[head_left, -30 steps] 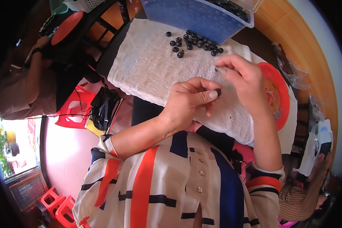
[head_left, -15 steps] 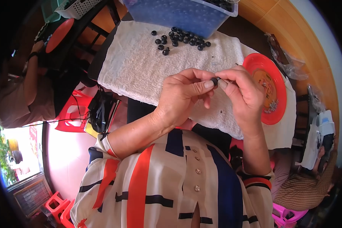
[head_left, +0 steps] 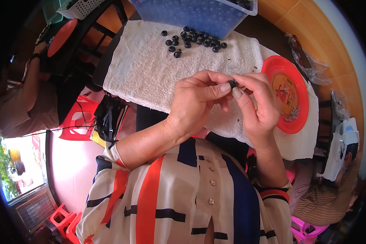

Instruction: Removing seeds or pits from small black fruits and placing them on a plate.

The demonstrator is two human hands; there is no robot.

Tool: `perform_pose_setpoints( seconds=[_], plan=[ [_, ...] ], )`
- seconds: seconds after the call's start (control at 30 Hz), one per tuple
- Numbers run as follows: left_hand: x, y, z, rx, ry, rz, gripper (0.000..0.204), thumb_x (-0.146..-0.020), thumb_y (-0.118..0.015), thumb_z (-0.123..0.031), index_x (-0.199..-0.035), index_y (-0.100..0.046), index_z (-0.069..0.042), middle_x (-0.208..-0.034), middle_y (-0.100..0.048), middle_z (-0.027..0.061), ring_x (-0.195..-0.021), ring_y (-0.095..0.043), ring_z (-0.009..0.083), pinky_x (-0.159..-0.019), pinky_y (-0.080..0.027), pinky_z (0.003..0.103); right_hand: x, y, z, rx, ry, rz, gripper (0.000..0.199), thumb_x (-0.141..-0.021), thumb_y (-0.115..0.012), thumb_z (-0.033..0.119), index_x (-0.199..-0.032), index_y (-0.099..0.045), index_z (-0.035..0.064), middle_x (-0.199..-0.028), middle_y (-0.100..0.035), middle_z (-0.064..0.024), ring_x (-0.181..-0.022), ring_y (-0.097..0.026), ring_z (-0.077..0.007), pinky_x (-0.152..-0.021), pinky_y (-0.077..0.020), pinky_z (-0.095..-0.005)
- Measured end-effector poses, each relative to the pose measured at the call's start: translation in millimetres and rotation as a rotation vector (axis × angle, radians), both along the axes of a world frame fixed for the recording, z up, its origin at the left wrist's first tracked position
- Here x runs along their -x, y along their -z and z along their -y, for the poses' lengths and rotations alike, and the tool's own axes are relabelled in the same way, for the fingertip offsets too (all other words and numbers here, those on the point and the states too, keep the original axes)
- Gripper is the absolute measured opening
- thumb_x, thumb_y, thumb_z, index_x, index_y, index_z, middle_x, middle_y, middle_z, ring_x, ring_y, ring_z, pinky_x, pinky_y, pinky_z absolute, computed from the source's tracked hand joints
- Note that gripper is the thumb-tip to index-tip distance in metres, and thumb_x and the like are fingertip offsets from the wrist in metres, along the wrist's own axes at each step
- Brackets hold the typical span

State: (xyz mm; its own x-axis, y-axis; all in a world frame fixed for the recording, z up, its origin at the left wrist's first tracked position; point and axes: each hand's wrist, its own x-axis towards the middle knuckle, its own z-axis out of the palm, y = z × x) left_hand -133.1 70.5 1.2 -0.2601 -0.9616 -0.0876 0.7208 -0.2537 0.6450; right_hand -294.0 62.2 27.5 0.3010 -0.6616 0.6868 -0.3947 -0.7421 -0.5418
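The left hand (head_left: 197,97) pinched a small black bead (head_left: 232,83) between thumb and forefinger; the right hand (head_left: 260,103) closed its fingertips at the bead's far side, perhaps on a tiny part. Beyond, loose black beads (head_left: 199,39) lay on a white towel (head_left: 144,61) beside a translucent plastic bin (head_left: 187,18); a red plate (head_left: 303,95) sat rightward.

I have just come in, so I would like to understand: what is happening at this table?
A person holds a small black piece between the thumb and fingers of the left hand. The right hand has its thumb and forefinger at the same piece; whether they grip it is hard to see. Round black balls lie loose on a white towel, near a bluish tub. To the right is a red plate with small silvery bits on it.
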Motion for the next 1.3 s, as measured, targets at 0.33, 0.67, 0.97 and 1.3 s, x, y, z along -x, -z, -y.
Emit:
perform_pose_setpoints(
  seconds=[0.33,0.67,0.97,1.3],
  plan=[
    [2.1,-0.3,-2.7,-0.035,0.024,0.04,0.016,-0.095,-0.061,-0.004,-0.108,-0.063,0.007,-0.096,-0.067,0.013,-0.083,-0.063,0.0209,-0.077,-0.049,0.032,3.6,-1.1,0.1,-0.001,0.03,-0.007,0.02,-0.085,-0.06,-0.011,-0.102,-0.064,-0.0017,-0.092,-0.062,-0.013,-0.078,-0.063,-0.0242,-0.066,-0.0506,-0.0302],
    [6.6,-1.6,-4.5,-0.066,0.017,0.074,0.016,-0.098,-0.058,-0.005,-0.107,-0.062,0.008,-0.091,-0.066,0.0153,-0.079,-0.062,0.0212,-0.075,-0.049,0.032,6.2,6.2,2.2,0.112,0.049,-0.075,0.024,-0.081,-0.057,-0.012,-0.102,-0.063,-0.0025,-0.091,-0.06,-0.0151,-0.077,-0.062,-0.0293,-0.066,-0.0508,-0.0344],
    [5.8,-2.2,-4.5,-0.077,0.022,0.08,0.017,-0.098,-0.057,-0.006,-0.107,-0.061,0.008,-0.091,-0.066,0.0156,-0.079,-0.062,0.0213,-0.075,-0.049,0.032,5.8,8.9,1.6,0.125,0.048,-0.055,0.025,-0.081,-0.057,-0.012,-0.104,-0.063,-0.0025,-0.093,-0.061,-0.0152,-0.078,-0.063,-0.0283,-0.066,-0.0507,-0.0345],
    [8.7,-7.9,-4.0,-0.059,0.039,0.038,0.018,-0.098,-0.057,-0.005,-0.11,-0.062,0.007,-0.105,-0.065,0.0126,-0.094,-0.062,0.0209,-0.086,-0.049,0.033,-1.0,7.6,-8.7,0.014,0.086,0.08,0.035,-0.074,-0.067,-0.009,-0.108,-0.064,-0.001,-0.095,-0.062,-0.0129,-0.082,-0.063,-0.0246,-0.07,-0.0534,-0.0317]
  ],
)
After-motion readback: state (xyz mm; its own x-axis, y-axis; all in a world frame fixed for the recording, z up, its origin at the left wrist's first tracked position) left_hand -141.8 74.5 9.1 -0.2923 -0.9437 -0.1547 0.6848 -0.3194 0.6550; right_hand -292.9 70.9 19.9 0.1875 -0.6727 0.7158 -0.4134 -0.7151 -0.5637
